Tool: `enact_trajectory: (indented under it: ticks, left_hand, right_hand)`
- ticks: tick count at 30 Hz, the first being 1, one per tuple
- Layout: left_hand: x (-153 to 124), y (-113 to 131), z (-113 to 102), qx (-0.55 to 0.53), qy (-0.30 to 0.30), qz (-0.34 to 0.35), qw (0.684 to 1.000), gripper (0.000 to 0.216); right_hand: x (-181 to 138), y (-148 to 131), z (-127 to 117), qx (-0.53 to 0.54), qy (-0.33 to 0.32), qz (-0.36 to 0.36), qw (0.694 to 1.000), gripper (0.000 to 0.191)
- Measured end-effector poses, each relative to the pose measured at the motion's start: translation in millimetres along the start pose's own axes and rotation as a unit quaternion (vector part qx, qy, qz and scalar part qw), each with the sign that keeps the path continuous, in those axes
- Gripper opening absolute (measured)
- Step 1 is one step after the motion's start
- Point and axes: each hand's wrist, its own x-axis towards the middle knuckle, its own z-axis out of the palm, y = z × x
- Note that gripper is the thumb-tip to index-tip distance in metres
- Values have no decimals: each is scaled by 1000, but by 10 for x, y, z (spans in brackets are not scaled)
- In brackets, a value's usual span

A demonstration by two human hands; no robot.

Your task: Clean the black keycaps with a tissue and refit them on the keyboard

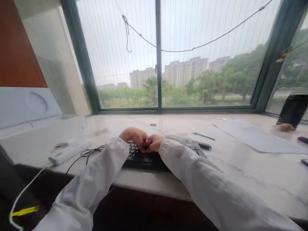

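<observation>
A black keyboard (146,163) lies on the pale marble-look ledge in front of me. Over its left-middle keys my left hand (136,137) and my right hand (155,142) meet, fingers curled in and pinched together. Something small and dark seems to sit between the fingertips, too hidden to name. White sleeves cover both forearms, and the right one hides much of the keyboard's right half. Just beyond the keyboard's right end is a dark pen-like stick (204,146).
A blue pen (204,136) and paper sheets (257,136) lie to the right, with a black phone-like slab (293,110) propped behind. On the left are a white power strip (69,152) and a tangled black cable (88,153). A small object (153,124) rests near the window.
</observation>
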Motion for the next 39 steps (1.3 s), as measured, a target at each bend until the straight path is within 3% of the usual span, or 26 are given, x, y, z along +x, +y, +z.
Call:
enact_trajectory:
  ticks: [5,7,9,12,15,21,25,29,32,39]
  left_hand:
    - [-120,-83,0,-92,-4,53,994,33]
    - [-172,-166,-37,-129,19,38,991,36]
    - [-196,-271,-77,-140,82,7,987,37]
    - [-149,-436,-106,-87,248,-83,961,30]
    - [-37,-558,-96,-23,353,-171,920,18]
    - [64,-625,-47,35,420,-234,876,7]
    - [52,-637,-72,59,426,-253,867,10]
    - [169,-684,-246,73,382,-256,885,19]
    - [424,-739,-413,80,340,-254,902,31]
    - [1185,-945,-596,73,267,-240,931,52]
  right_hand:
    - [20,106,-78,-23,9,-25,999,17]
    - [-6,138,-235,-49,59,-28,997,17]
    - [-61,185,-443,-91,156,-11,983,15]
    - [-163,294,-725,-185,260,60,946,17]
    - [-211,423,-837,-274,243,120,923,25]
    - [-109,592,-750,-294,145,136,935,31]
    - [-103,610,-786,-293,173,122,932,34]
    - [-101,636,-835,-302,193,119,926,38]
    - [-78,661,-831,-310,180,123,925,31]
    - [-62,630,-781,-314,175,116,926,38]
